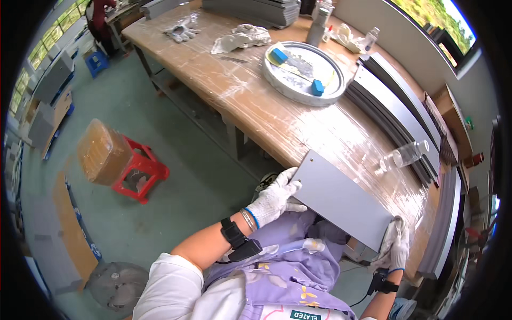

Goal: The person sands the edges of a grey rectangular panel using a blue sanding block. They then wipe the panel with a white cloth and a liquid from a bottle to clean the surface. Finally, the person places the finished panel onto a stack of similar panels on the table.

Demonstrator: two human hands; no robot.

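Window (450, 18): bright daylight, partly washed out
Counter (266, 112): white glare, strongest right
Panel (341, 200): evenly lit
Floor (197, 176): darker beneath counter
Rim: bent lines, black vignette

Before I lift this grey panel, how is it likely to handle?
The panel is probably stiff, as its long edges show no clear sag. Its smooth face may slip against white gloves. Being long and flat, it could tip if lifted by one end.
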